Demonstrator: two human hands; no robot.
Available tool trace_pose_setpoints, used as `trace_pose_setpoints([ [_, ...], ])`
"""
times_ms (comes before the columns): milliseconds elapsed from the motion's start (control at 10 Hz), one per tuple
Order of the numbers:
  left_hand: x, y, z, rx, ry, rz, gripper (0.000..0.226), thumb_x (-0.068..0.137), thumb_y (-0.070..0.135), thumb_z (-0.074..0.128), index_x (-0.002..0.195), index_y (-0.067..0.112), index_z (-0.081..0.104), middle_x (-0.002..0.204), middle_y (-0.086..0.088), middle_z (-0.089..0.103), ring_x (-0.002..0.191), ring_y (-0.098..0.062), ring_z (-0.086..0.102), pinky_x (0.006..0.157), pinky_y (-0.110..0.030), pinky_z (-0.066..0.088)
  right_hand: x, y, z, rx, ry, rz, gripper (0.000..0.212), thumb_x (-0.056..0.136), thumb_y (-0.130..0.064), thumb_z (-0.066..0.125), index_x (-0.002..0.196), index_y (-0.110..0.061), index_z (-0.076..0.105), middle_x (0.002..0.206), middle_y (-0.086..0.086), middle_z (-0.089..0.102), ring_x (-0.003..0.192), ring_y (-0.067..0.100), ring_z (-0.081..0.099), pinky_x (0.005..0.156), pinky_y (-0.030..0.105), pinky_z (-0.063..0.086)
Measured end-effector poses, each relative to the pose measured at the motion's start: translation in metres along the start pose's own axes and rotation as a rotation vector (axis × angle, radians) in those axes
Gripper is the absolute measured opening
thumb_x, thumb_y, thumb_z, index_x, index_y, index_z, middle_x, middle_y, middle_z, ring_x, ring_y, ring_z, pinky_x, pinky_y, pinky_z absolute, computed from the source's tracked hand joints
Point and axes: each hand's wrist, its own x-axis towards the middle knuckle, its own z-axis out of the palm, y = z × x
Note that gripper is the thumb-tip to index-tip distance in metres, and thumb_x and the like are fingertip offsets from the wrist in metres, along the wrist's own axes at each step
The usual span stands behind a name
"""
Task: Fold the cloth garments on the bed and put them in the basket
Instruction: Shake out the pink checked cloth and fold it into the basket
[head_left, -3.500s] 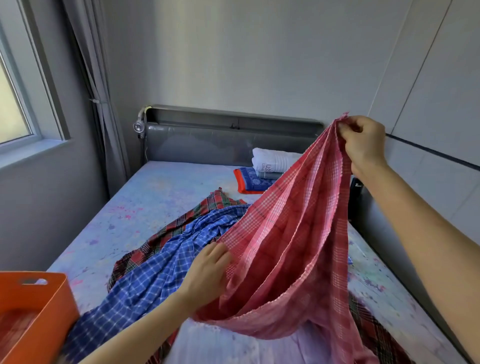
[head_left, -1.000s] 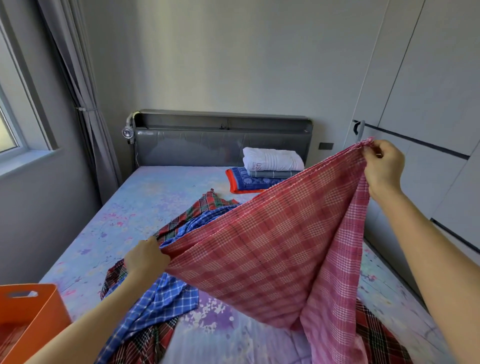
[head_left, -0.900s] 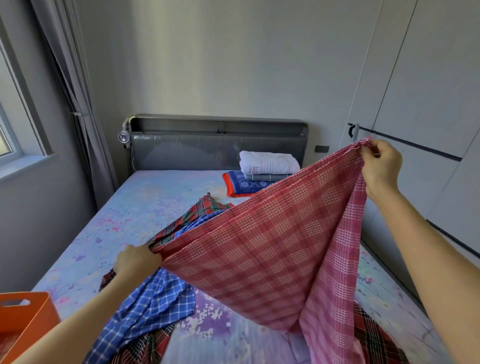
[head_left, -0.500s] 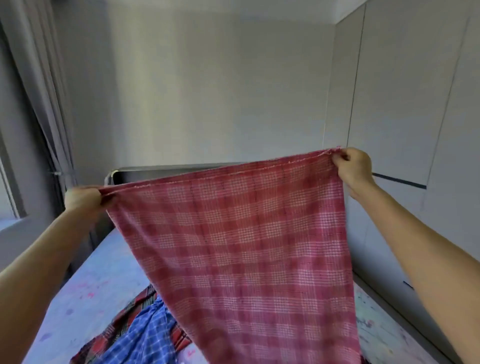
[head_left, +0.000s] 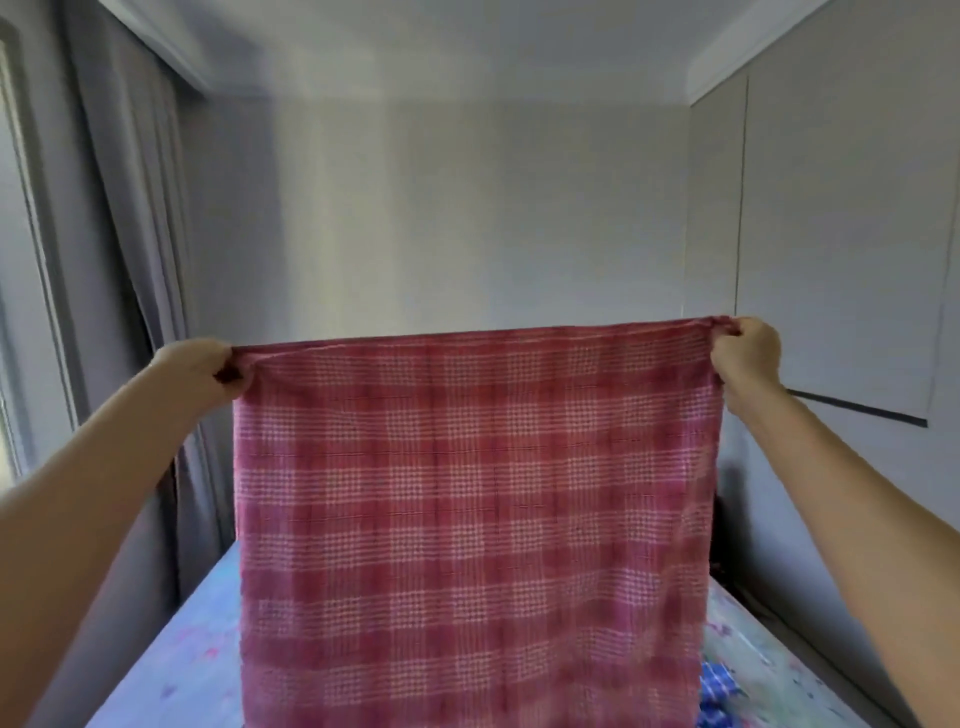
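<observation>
A red and white checked cloth (head_left: 472, 519) hangs flat in front of me, stretched wide at chest height above the bed (head_left: 171, 670). My left hand (head_left: 200, 371) pinches its top left corner and my right hand (head_left: 745, 358) pinches its top right corner. The cloth falls straight down and runs out of the bottom of the frame. It hides most of the bed behind it. A scrap of blue checked cloth (head_left: 717, 693) shows at the lower right. The basket is out of view.
Grey curtains (head_left: 140, 270) and a window frame stand on the left. Pale wardrobe doors (head_left: 841, 249) line the right wall beside the bed. The plain back wall is ahead.
Both hands have risen and spread apart, pulling the red cloth taut and level. My view has tilted upward, so the headboard, the folded pile and the orange basket have dropped out of sight.
</observation>
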Motion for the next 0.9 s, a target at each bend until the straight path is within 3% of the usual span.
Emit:
trace_pose_setpoints([
  [100, 0.011, 0.014, -0.014, -0.032, -0.005, -0.065, 0.029, 0.097, 0.000, 0.026, 0.071, 0.005, 0.038, 0.075, -0.004, 0.039, 0.060, -0.007, 0.039, 0.035, -0.011, 0.041, 0.004, -0.004, 0.014, -0.037, -0.031, -0.040, 0.013, 0.089, -0.022, 0.053, 0.086, -0.014, 0.063, 0.083, 0.007, 0.063, 0.081, 0.029, 0.062, 0.067, 0.036, 0.045],
  [200, 0.013, 0.027, -0.016, 0.043, -0.031, -0.016, 0.030, 0.096, 0.000, 0.026, 0.069, 0.004, 0.036, 0.075, -0.007, 0.040, 0.062, -0.009, 0.040, 0.039, -0.010, 0.043, 0.008, -0.015, 0.021, -0.179, 0.008, -0.178, 0.017, 0.088, -0.028, 0.053, 0.083, -0.016, 0.064, 0.079, 0.005, 0.061, 0.075, 0.026, 0.056, 0.063, 0.030, 0.038],
  [300, 0.035, 0.038, -0.016, 0.083, 0.020, 0.121, 0.030, 0.096, -0.001, 0.025, 0.068, 0.004, 0.035, 0.074, -0.008, 0.042, 0.057, -0.011, 0.046, 0.039, -0.009, 0.042, 0.017, -0.027, 0.033, -0.082, 0.058, -0.253, 0.017, 0.087, -0.026, 0.055, 0.084, -0.014, 0.066, 0.073, 0.005, 0.060, 0.071, 0.024, 0.056, 0.063, 0.033, 0.042],
  [400, 0.069, 0.034, -0.016, 0.226, 0.136, 0.284, 0.027, 0.095, -0.001, 0.036, 0.071, 0.009, 0.044, 0.072, -0.005, 0.045, 0.031, -0.006, 0.052, 0.031, -0.009, 0.038, 0.027, -0.028, 0.054, 0.037, 0.038, -0.176, 0.013, 0.086, -0.026, 0.058, 0.084, -0.016, 0.065, 0.054, 0.001, 0.060, 0.045, 0.014, 0.061, 0.060, 0.041, 0.054],
  [500, 0.100, 0.015, -0.016, 0.511, 0.231, 0.376, 0.028, 0.088, -0.008, 0.038, 0.072, 0.011, 0.052, 0.065, -0.011, 0.045, 0.019, -0.007, 0.042, 0.025, -0.012, 0.034, 0.032, -0.012, 0.082, 0.083, -0.116, -0.011, 0.010, 0.092, -0.016, 0.056, 0.093, -0.009, 0.062, 0.063, 0.009, 0.062, 0.035, 0.011, 0.058, 0.045, 0.033, 0.055],
  [600, 0.134, -0.022, -0.015, 0.705, 0.147, 0.238, 0.031, 0.088, -0.011, 0.029, 0.066, 0.007, 0.042, 0.051, -0.009, 0.044, 0.017, -0.011, 0.038, 0.025, -0.013, 0.030, 0.040, 0.022, 0.119, -0.124, -0.264, 0.116, 0.012, 0.093, -0.006, 0.051, 0.085, -0.003, 0.059, 0.063, 0.017, 0.062, 0.031, 0.014, 0.056, 0.033, 0.026, 0.050],
  [700, 0.174, -0.077, -0.017, 0.791, 0.109, 0.062, 0.030, 0.091, -0.006, 0.047, 0.062, 0.002, 0.044, 0.031, -0.003, 0.046, 0.024, -0.015, 0.047, 0.027, -0.018, 0.039, 0.041, 0.086, 0.159, -0.389, -0.447, 0.315, 0.004, 0.086, 0.001, 0.058, 0.088, 0.004, 0.060, 0.077, 0.023, 0.065, 0.028, 0.012, 0.053, 0.031, 0.023, 0.046],
  [800, 0.185, -0.129, -0.007, 1.208, 0.015, 0.135, 0.036, 0.089, 0.026, 0.064, 0.067, 0.001, 0.053, 0.049, 0.004, 0.044, 0.061, -0.021, 0.060, 0.057, -0.018, 0.052, 0.024, 0.146, 0.202, -0.169, -0.442, 0.500, 0.021, 0.083, 0.011, 0.058, 0.103, 0.005, 0.056, 0.097, 0.022, 0.062, 0.050, 0.020, 0.061, 0.034, 0.025, 0.049],
  [900, 0.211, -0.132, 0.029, 0.614, 0.175, 0.125, 0.010, 0.095, 0.009, 0.047, 0.091, 0.003, 0.053, 0.077, -0.007, 0.056, 0.082, -0.024, 0.061, 0.053, -0.015, 0.052, 0.028, 0.134, 0.247, 0.148, -0.372, 0.461, 0.018, 0.089, 0.009, 0.049, 0.102, -0.002, 0.056, 0.089, 0.018, 0.061, 0.073, 0.028, 0.059, 0.045, 0.030, 0.053],
])
